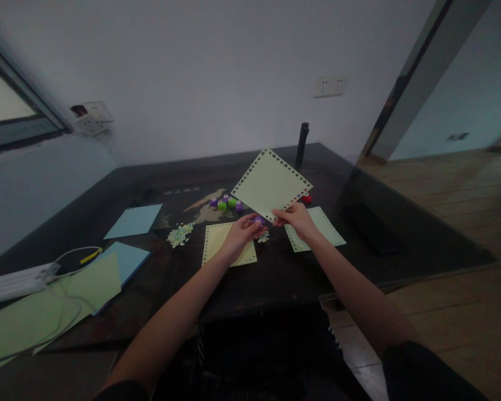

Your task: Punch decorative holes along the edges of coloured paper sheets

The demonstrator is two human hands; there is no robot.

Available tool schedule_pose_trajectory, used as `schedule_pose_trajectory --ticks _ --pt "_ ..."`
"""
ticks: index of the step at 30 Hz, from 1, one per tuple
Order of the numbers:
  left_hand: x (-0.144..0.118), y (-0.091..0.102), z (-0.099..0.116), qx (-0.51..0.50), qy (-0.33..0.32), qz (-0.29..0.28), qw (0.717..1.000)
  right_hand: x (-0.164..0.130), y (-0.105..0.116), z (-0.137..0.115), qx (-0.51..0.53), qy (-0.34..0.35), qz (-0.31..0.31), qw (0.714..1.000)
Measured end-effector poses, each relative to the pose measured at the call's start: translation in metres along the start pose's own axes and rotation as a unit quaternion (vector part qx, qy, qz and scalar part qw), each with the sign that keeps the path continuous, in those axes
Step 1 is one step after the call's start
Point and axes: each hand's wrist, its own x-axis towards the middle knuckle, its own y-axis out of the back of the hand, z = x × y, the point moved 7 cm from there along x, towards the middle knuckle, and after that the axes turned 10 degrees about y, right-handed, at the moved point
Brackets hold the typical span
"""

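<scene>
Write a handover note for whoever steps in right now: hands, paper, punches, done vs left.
Left hand: grips a small purple punch at the bottom corner of the raised pale green square paper sheet.
Right hand: pinches that sheet's lower edge.
Done: holes run along all its visible edges; two punched sheets lie on the dark table.
Left: plain blue sheets at the left, unpunched.
</scene>
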Motion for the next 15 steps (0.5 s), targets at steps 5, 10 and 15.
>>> schedule_pose_trajectory --ticks 5,10,15 --pt "-0.0025 -0.0049 0.0036 -0.013 -0.008 -0.015 1.000 0.0003 -0.0027 -0.0009 -0.026 0.020 -0.004 0.999" --pt "-0.0057 -0.0057 0.0076 -0.010 -0.012 -0.020 1.000 0.0022 0.0003 0.0003 -0.040 0.027 0.006 0.999" --pt "-0.0066 -0.0046 0.0075 -0.001 -0.001 -0.018 1.000 0.0037 0.0006 -0.0005 -0.048 0.043 0.001 0.998"
